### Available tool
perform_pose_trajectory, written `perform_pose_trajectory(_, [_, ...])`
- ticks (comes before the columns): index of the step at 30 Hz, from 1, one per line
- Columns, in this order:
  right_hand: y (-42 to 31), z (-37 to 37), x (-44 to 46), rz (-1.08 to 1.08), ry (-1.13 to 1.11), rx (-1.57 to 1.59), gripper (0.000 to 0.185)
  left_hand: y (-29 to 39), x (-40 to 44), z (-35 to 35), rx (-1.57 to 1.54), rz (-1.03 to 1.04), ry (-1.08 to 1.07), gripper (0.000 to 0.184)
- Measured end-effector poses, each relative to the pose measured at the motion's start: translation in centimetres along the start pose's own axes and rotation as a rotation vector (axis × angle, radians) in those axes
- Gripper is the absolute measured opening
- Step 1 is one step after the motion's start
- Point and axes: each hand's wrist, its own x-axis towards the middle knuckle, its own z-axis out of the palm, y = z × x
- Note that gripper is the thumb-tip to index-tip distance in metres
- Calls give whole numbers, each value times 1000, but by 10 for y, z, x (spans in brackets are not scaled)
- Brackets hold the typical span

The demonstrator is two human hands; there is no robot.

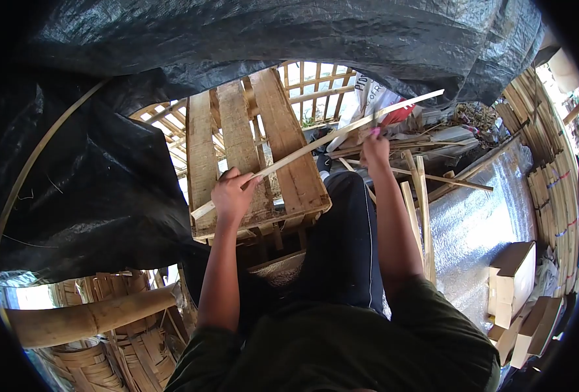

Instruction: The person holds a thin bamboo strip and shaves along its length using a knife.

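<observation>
A long, pale bamboo strip (329, 138) slants across the view, rising from lower left to upper right. My left hand (232, 194) is closed around it near its lower end, above a slatted wooden bench (293, 160). In my right hand (376, 151) is a knife with a pink handle (375, 132), held upright beside the strip. Its thin, dark blade meets or crosses the strip; whether it cuts into the wood I cannot tell. The far part of the strip extends past the knife toward the upper right.
Black plastic sheeting (289, 39) hangs overhead and on the left. Loose bamboo pieces (423, 202) lean by my right arm, near silvery foil sheeting (476, 225). Cardboard boxes (513, 281) stand at right. A thick bamboo pole (93, 320) and woven baskets (87, 366) are at lower left.
</observation>
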Motion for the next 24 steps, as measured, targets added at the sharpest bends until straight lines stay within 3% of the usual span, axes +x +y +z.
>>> perform_pose_trajectory(1, [23,1,29,-159,193,-49,35,2,-2,0,-1,-1,-3,23])
perform_pose_trajectory(2, [22,6,18,-162,193,-47,35,3,-1,-1,6,-3,-19,24])
perform_pose_trajectory(4, [34,25,-15,-216,-331,-590,31,1,1,-3,19,-5,-35,24])
perform_pose_trajectory(5, [36,30,-26,29,-483,-252,29,0,0,-2,19,-2,-36,24])
perform_pose_trajectory(6, [29,23,-21,28,-481,-250,29,-1,1,0,19,1,-32,24])
perform_pose_trajectory(8, [12,-5,5,85,-412,-69,30,0,2,-1,27,-5,-24,24])
perform_pose_trajectory(9, [17,-11,22,-24,-270,35,31,1,1,-1,34,-8,-20,23])
perform_pose_trajectory(10, [25,-8,23,-23,-268,33,31,2,0,-2,32,-9,-22,23])
perform_pose_trajectory(12, [40,10,17,-364,-146,-472,32,3,1,-2,21,-1,-23,23])
perform_pose_trajectory(13, [62,25,16,-506,-299,-765,32,3,1,-2,20,1,-27,23])
perform_pose_trajectory(14, [44,23,2,-502,-295,-764,32,2,0,-1,35,9,-29,23])
perform_pose_trajectory(16, [5,15,-18,11,-391,-449,33,2,2,-1,49,17,-26,23])
perform_pose_trajectory(17, [13,4,10,5,-374,-192,32,2,3,-1,33,10,-21,23])
perform_pose_trajectory(18, [32,5,31,5,-377,-196,32,2,1,-2,16,2,-19,23])
perform_pose_trajectory(20, [33,11,32,-282,111,-492,30,2,1,-2,22,4,-20,23])
perform_pose_trajectory(21, [41,22,14,-356,-94,-720,33,2,2,-3,30,9,-24,23])
perform_pose_trajectory(22, [36,27,-3,-355,-93,-718,33,2,2,-3,31,11,-25,23])
perform_pose_trajectory(24, [19,29,-29,-37,-521,-527,37,1,1,-2,31,17,-19,23])
